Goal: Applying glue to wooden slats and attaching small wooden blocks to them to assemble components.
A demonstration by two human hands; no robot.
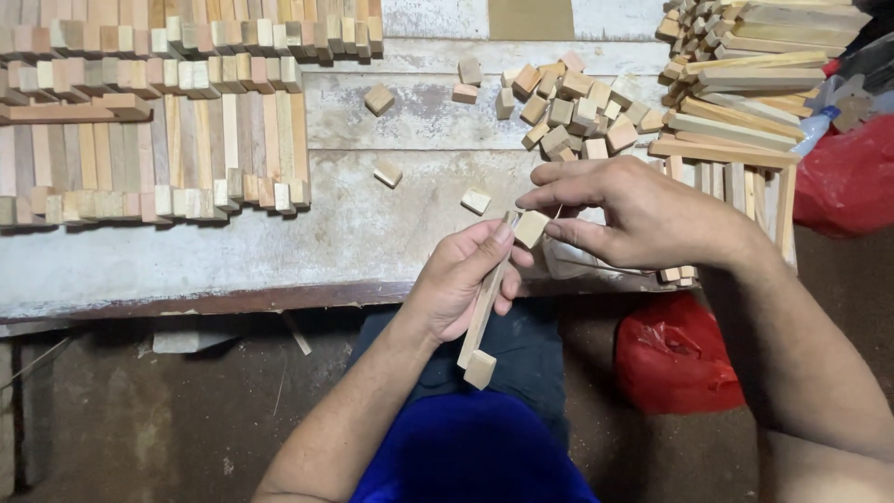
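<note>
Over the bench [279, 251], the left hand [463, 279] grips a wooden stick [482, 307] with one end block [480, 369] on, the right hand [643, 216] pinches a second block [532, 228] at its top end, not yet seated; rows of finished pieces [149, 130] lie done, loose blocks [577, 107] and sticks [745, 84] remain

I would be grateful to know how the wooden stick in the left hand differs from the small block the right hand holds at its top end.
The wooden stick is long and thin; the small block is short and cube-like. The left hand wraps the stick in its fist, while the right hand pinches the block with its fingertips. Both are pale bare wood.
</note>
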